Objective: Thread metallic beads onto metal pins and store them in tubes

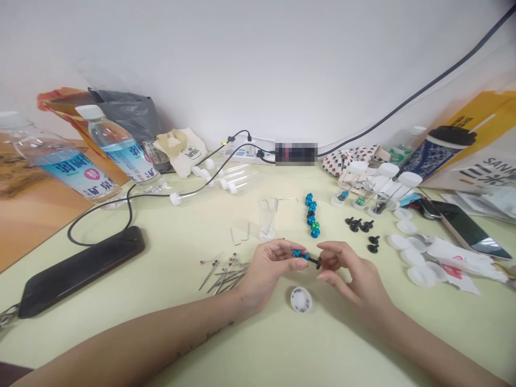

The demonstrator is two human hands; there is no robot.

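Near the middle of the table, my left hand [278, 263] pinches a small shiny blue metal part [300, 254] between thumb and fingers. From its right side sticks a black screw [315, 262] with a wide flat head. My right hand [350, 277] is beside that head, thumb and forefinger apart; whether another finger touches it I cannot tell. Just below the hands stands a small white cap [301, 300] with tiny metal balls or nuts in it. Beyond them runs a row of blue, black and green metal parts [312, 215]. Several loose black screws [360, 224] lie to the right.
Pins and thin rods [221, 274] lie left of my hands, near hex keys [241, 235] and a clear tube [267, 223]. Water bottles [121, 148] and a black power bank [83, 271] are at left. White lids [421, 274], a phone [471, 228] and a cup [439, 148] are at right.
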